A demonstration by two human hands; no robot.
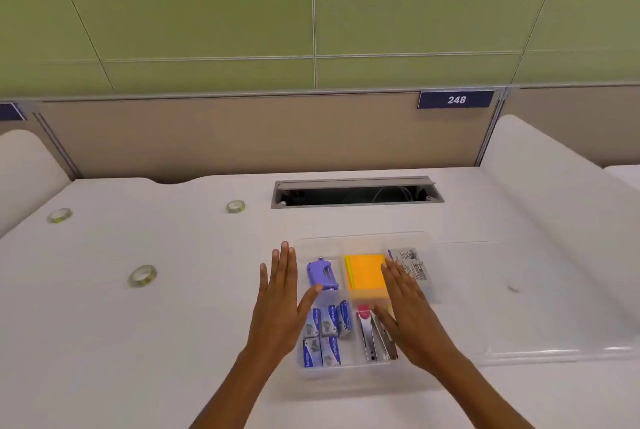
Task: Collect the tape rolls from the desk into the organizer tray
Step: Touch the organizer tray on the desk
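Three clear tape rolls lie on the white desk: one near roll (142, 276) left of my hands, one at the far left (60, 215), one further back (236, 206). The clear organizer tray (426, 241) sits in front of me, with compartments holding a purple dispenser (322, 272), orange sticky notes (365, 274), staple boxes (325, 335) and staplers (372, 338). My left hand (278, 304) is flat and open over the tray's left edge. My right hand (410, 314) is flat and open over the tray's right side. Neither holds anything.
A cable slot (356, 193) is cut into the desk behind the tray. A beige partition with a sign reading 248 (456, 100) stands at the back. White curved dividers (554, 193) rise at both sides. A clear lid (554, 352) lies right of the tray.
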